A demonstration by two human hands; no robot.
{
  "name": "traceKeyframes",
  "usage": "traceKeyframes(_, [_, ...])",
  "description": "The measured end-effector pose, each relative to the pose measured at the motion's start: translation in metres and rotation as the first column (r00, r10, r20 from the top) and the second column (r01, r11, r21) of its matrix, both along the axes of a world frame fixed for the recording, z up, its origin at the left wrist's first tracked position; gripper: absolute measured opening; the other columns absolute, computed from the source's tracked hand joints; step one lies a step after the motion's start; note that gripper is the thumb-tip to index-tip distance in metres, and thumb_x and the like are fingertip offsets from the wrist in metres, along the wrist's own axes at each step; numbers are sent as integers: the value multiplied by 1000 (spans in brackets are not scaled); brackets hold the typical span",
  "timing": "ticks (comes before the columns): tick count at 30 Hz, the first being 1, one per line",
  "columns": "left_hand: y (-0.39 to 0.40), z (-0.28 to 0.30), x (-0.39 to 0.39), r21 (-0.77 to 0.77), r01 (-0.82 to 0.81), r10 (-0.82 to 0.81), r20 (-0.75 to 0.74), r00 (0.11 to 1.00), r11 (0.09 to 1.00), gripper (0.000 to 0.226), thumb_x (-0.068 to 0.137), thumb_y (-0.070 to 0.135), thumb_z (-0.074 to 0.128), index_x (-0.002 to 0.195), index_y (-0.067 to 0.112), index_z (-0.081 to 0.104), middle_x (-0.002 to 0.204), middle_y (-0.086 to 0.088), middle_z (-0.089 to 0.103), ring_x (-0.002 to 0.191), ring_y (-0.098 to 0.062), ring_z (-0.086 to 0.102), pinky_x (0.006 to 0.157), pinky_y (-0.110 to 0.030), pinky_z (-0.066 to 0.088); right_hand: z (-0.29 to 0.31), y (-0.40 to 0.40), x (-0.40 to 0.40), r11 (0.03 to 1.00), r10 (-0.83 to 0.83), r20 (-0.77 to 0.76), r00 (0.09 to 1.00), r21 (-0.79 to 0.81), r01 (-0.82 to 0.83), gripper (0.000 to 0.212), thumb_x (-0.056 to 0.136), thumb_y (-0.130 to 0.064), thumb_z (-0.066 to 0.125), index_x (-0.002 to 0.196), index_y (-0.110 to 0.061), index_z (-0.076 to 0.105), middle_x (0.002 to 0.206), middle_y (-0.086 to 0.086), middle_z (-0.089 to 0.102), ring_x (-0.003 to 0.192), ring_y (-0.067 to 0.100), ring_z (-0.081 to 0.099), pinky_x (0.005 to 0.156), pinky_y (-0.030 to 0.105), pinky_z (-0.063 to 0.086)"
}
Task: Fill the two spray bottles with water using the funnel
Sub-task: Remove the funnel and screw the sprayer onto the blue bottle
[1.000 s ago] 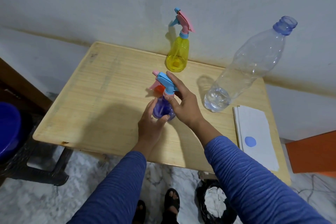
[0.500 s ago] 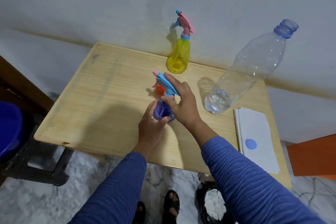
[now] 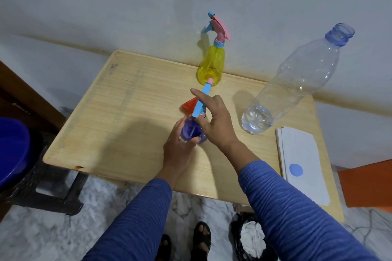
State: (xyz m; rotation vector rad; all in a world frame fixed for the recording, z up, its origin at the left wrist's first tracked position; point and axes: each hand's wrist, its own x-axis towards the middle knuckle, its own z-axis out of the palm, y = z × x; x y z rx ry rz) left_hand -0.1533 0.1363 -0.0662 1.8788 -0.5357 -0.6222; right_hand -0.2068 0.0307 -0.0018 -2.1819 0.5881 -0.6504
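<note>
On the table [image 3: 127,112]: your purple spray bottle [image 3: 192,132] stands mid-table, its blue spray head [image 3: 201,100] on.
Left hand [image 3: 180,144]: curled round the bottle body, steadying it.
Right hand [image 3: 216,121]: fingers pinch the collar under the head, index finger raised.
Yellow spray bottle [image 3: 211,65]: by the wall, capped.
Water bottle [image 3: 297,82]: uncapped, little water left.
Risk: your right forearm could knock it over, likely spilling.
Funnel: not seen.
Writing: none legible.

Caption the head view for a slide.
Left hand steadies the small purple plastic spray bottle while right hand twists its blue trigger head.
</note>
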Motion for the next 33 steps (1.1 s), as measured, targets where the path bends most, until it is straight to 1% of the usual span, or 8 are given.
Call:
traceKeyframes(3, [1, 2, 0, -45, 27, -26, 17, 1000, 999, 72, 60, 60, 52, 128, 38, 45, 112, 21, 55, 87, -1, 55, 66, 3, 35, 5, -7, -7, 997, 72, -37, 997, -17, -72, 58, 80, -15, 70, 132, -32, 49, 104, -3, 54, 97, -6, 45, 86, 3, 33])
traceKeyframes(6, [0, 0, -1, -37, 22, -22, 5, 1000, 999, 76, 57, 63, 48, 130, 39, 42, 112, 24, 51, 91, -2, 55, 65, -2, 37, 8, -10, -15, 984, 177, -94, 980, 21, -175, 54, 89, -9, 57, 136, -31, 44, 125, -7, 57, 112, 5, 52, 96, 13, 40])
traceKeyframes(10, [-1, 0, -1, -22, 11, -11, 25, 1000, 1000, 67, 59, 57, 52, 124, 44, 43, 104, 28, 53, 86, -1, 55, 65, -1, 35, 6, -3, -9, 997, 74, -43, 996, 29, -72, 45, 87, -5, 59, 127, -23, 54, 117, 0, 55, 97, -1, 50, 86, 0, 35])
traceKeyframes(14, [-1, 2, 0, 27, -3, 2, 39, 999, 1000, 53, 78, 28, 67, 125, 41, 46, 109, 21, 55, 86, -3, 52, 63, -3, 34, 6, 2, -5, 998, 59, -54, 997, 40, -57, 54, 80, -14, 71, 129, -30, 52, 108, 7, 48, 95, -2, 43, 83, -2, 32])
traceKeyframes(19, [0, 2, -2, -4, -16, 16, 19, 1000, 1000, 59, 76, 31, 67, 130, 39, 44, 109, 27, 49, 86, 2, 52, 65, 0, 35, 9, 0, -14, 994, 107, -35, 994, 40, -106, 51, 89, -2, 55, 132, -29, 47, 119, -18, 53, 103, -17, 46, 89, -1, 33])
traceKeyframes(25, [-2, -1, 0, 22, -6, 5, 39, 999, 1000, 54, 78, 30, 67, 126, 40, 45, 114, 21, 54, 89, -6, 54, 62, 1, 35, 5, 4, -3, 999, 26, -57, 998, 48, -23, 56, 80, -14, 71, 129, -30, 51, 103, 6, 47, 98, 10, 43, 82, -2, 31])
traceKeyframes(30, [-1, -5, 0, 17, -21, 20, 20, 1000, 1000, 60, 79, 26, 68, 132, 40, 42, 116, 24, 52, 88, -2, 53, 65, 0, 36, 7, 6, -13, 993, 67, -13, 998, 94, -65, 55, 88, -4, 56, 130, -38, 44, 110, -24, 54, 97, -10, 50, 87, 5, 40])
traceKeyframes(33, [-1, -2, -1, 17, -19, 19, 6, 1000, 1000, 59, 79, 24, 67, 130, 43, 42, 113, 25, 52, 88, -1, 52, 64, 0, 34, 5, 6, -5, 997, -29, -30, 999, 66, 31, 48, 84, -9, 65, 127, -28, 53, 109, 1, 55, 98, 3, 48, 82, 5, 39])
